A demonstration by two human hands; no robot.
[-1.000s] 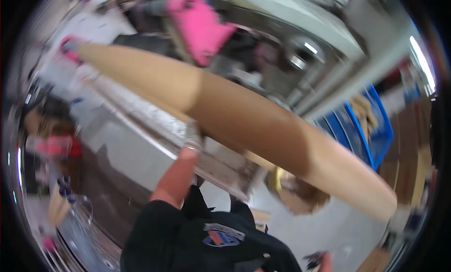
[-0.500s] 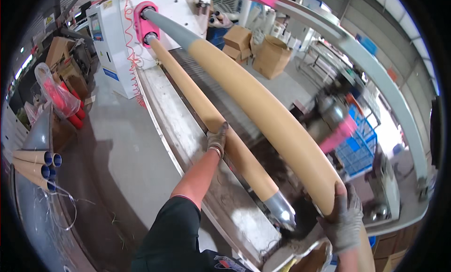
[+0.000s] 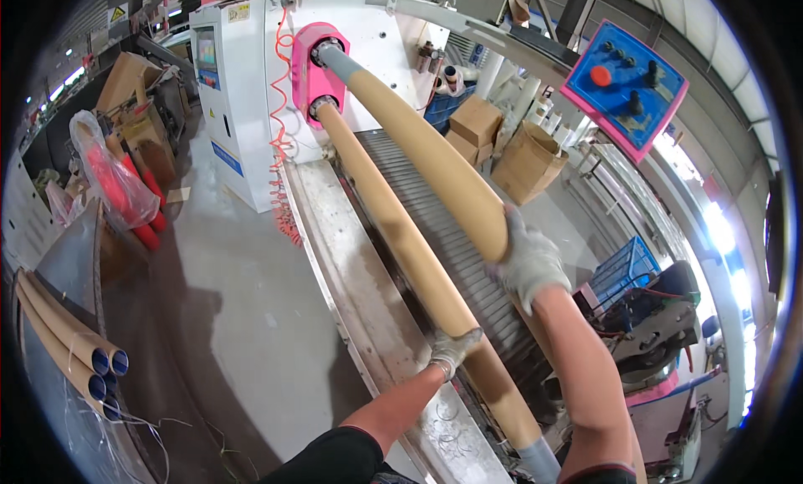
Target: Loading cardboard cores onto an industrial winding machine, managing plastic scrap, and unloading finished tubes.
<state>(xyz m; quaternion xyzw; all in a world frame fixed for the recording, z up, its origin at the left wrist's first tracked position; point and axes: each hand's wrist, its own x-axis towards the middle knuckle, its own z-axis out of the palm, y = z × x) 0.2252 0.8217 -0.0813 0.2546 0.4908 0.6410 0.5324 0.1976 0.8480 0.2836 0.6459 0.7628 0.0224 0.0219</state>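
Two long brown cardboard tubes lie side by side on shafts that run out from a pink mount. My left hand, in a pale work glove, is closed round the lower cardboard tube, towards its near end. Beyond that end shows a grey shaft tip. My right hand, gloved too, wraps over the upper cardboard tube from its right side. A short grey length of shaft shows between this tube and the mount. My right hand and forearm hide part of the upper tube's near stretch.
A white machine cabinet stands behind, with a coiled red hose. A blue control box hangs at upper right. Cardboard boxes and a blue crate stand on the right. More cardboard tubes lie at left.
The view has shifted. My right hand has moved up the upper tube towards the mount, where less grey shaft shows. My left hand is now closer to the lower tube's near end.
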